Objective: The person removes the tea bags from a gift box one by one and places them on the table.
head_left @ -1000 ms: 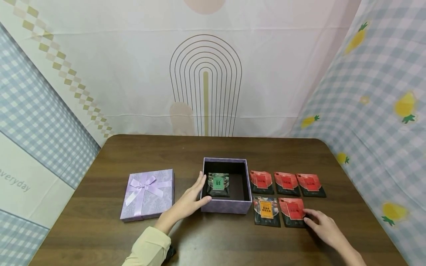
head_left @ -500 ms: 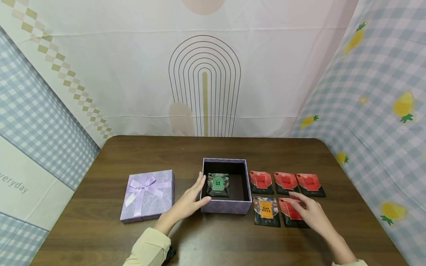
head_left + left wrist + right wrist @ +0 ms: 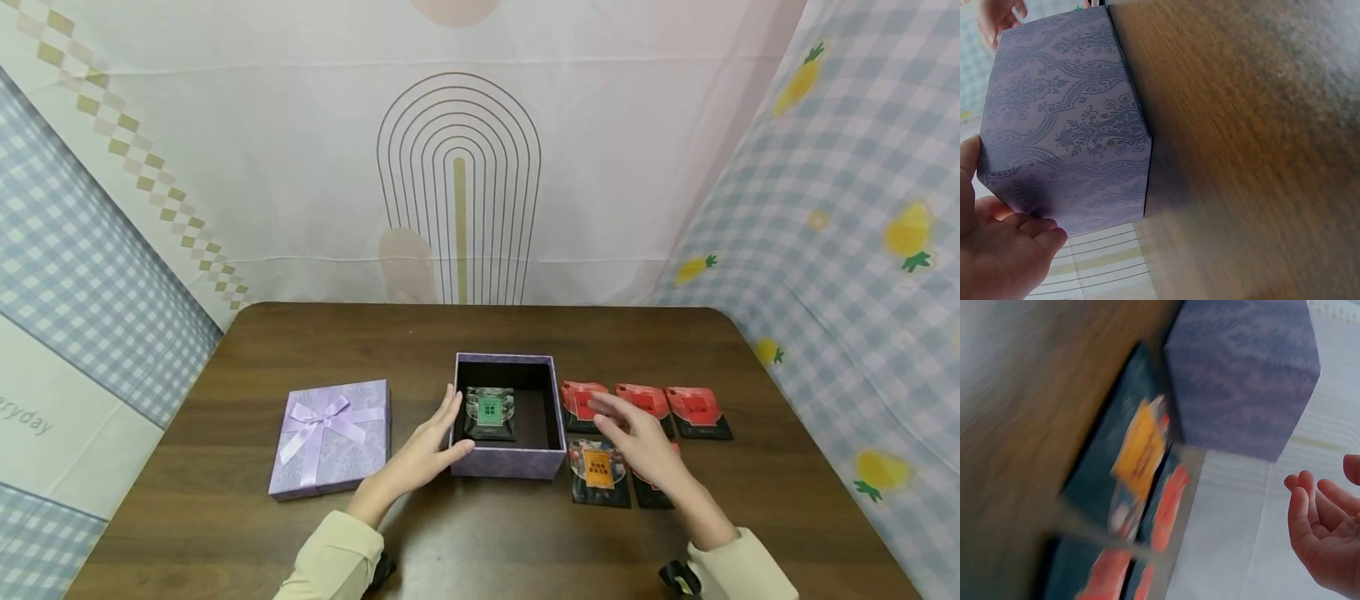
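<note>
My left hand (image 3: pixel 423 454) rests against the left side of a purple patterned box (image 3: pixel 508 463), its thumb at the near left corner. Inside the lidless box, at the left, lies a green-labelled sachet (image 3: pixel 490 414). Above the sachets to the right hovers my right hand (image 3: pixel 645 442), holding nothing, fingers loosely bent. Below and beside it are an orange-labelled sachet (image 3: pixel 599 473), a red sachet (image 3: pixel 579 405) next to the box, and a far-right red sachet (image 3: pixel 698 412). Two more red sachets are partly hidden by the right hand.
A lilac lid with a ribbon bow (image 3: pixel 330 437) lies left of the box on the brown wooden table (image 3: pixel 480 542). Behind the table hangs a pale cloth (image 3: pixel 300 183). Checked cloth (image 3: pixel 817 292) borders the right side.
My right hand has left the near red sachet, moving left and away from me over the sachets towards the box. The left hand stays against the box.
</note>
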A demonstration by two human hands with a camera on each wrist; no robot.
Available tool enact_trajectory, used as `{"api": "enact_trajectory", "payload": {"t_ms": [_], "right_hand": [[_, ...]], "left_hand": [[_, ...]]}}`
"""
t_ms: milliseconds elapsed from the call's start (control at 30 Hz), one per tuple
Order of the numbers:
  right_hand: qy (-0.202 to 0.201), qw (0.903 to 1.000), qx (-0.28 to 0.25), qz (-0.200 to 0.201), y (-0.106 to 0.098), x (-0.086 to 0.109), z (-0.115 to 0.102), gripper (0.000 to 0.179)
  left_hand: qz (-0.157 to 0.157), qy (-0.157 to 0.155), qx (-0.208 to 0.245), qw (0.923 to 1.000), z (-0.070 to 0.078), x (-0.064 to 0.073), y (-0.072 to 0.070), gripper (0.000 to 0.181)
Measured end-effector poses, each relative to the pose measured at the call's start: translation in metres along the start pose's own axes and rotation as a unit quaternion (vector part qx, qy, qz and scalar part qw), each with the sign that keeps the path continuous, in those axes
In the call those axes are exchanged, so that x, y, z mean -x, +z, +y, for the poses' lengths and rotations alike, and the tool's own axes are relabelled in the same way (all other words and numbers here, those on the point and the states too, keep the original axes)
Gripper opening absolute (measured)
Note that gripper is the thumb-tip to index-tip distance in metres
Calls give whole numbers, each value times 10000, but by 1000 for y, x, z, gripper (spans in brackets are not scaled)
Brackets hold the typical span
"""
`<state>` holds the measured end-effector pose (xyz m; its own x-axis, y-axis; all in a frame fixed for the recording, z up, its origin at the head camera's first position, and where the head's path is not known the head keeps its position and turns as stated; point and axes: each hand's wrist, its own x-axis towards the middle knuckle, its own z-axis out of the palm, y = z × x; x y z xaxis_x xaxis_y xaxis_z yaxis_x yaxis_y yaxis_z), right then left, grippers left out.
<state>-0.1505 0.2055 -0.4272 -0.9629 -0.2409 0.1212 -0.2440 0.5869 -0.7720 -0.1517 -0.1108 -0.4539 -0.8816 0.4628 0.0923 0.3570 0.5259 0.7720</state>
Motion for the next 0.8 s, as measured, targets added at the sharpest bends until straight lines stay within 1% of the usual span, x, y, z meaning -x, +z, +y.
{"api": "enact_trajectory", "payload": {"t_ms": [200, 300, 400, 500, 600, 700, 800], "right_hand": [[-310, 9983, -460, -170, 23, -21, -22, 40], [-331, 9967, -636, -385, 38, -33, -32, 41], [-241, 9953, -728, -596, 52, -43, -38, 42], [-179, 9961, -607, -619, 63, -52, -41, 42], [-150, 9976, -328, -595, 71, -59, -44, 41], [-168, 9972, -57, -720, 79, -64, -47, 41], [-105, 9964, 175, -826, 86, -69, -48, 39]], "left_hand": [[16, -10, 19, 10000, 0, 0, 0, 73], [11, -45, 24, 10000, 0, 0, 0, 73], [-5, -69, 44, 10000, 0, -1, 1, 73], [-40, -91, 63, 9999, 0, -1, 1, 73], [-22, -100, 66, 9999, 0, -1, 1, 73], [43, -82, 34, 10000, -1, 1, 1, 73], [66, -66, 10, 10000, -2, 1, 1, 73]]}}
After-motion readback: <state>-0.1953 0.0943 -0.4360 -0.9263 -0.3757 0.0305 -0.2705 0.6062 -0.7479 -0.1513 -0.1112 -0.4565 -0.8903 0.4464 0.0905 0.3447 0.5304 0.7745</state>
